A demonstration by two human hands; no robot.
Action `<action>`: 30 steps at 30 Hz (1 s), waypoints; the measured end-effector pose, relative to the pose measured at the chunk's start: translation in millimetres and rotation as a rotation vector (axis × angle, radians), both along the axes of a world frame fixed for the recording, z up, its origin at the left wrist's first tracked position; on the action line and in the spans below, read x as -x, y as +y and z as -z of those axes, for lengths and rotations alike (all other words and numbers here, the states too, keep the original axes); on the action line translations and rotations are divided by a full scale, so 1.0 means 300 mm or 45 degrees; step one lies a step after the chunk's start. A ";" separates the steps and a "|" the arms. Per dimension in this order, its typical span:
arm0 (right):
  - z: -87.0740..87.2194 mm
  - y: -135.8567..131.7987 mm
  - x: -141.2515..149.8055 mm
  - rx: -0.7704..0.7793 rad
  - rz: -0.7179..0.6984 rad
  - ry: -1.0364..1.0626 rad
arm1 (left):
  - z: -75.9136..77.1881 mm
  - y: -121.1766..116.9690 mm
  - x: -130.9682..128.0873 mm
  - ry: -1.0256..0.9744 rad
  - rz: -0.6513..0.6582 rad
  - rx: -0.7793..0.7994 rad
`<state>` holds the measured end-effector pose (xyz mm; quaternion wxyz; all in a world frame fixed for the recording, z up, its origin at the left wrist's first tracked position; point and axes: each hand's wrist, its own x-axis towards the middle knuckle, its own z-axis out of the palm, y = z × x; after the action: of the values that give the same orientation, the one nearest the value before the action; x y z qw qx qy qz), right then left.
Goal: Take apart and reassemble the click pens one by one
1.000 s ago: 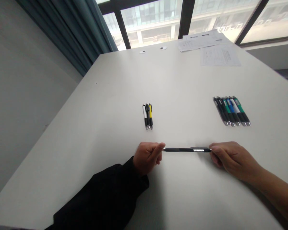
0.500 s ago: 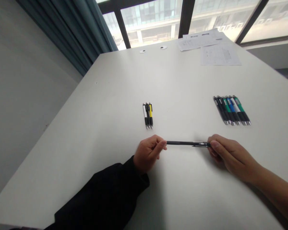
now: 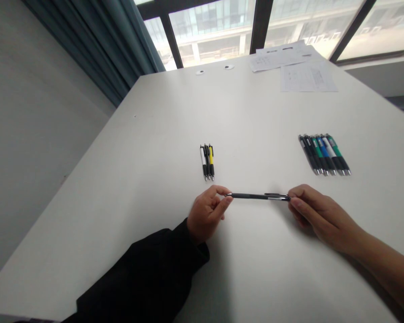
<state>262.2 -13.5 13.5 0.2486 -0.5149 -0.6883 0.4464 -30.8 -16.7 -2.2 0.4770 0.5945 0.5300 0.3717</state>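
A black pen [image 3: 256, 196] lies level just above the white table [image 3: 155, 134], held at both ends. My left hand [image 3: 207, 214], in a black sleeve, pinches its left tip between thumb and forefinger. My right hand [image 3: 318, 215] pinches the right end, where a silver clip shows. Beyond my left hand lie three pens side by side [image 3: 207, 162]: white, black and yellow. Several more pens [image 3: 324, 154], black, green and blue, lie in a row at the right.
Printed paper sheets [image 3: 303, 72] lie at the table's far right. Two small white discs [image 3: 213, 70] sit near the far edge by the window. A teal curtain [image 3: 97, 45] hangs at the left, beside a grey wall.
Both hands have carried the black pen away from me, toward the three pens. The grip on both ends is the same.
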 end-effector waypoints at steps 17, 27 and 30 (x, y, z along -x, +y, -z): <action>0.019 0.012 -0.013 -0.024 -0.021 -0.027 | -0.003 -0.001 -0.005 -0.035 -0.013 0.022; 0.011 0.020 -0.017 -0.102 -0.090 -0.096 | -0.018 0.001 -0.003 -0.049 0.050 0.015; 0.010 0.022 -0.017 -0.101 -0.090 -0.116 | -0.012 0.000 -0.003 -0.056 0.048 0.023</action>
<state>267.3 -7.1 10.6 0.2214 -0.4998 -0.7338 0.4035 -29.9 -16.7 1.5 0.5009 0.5915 0.5116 0.3708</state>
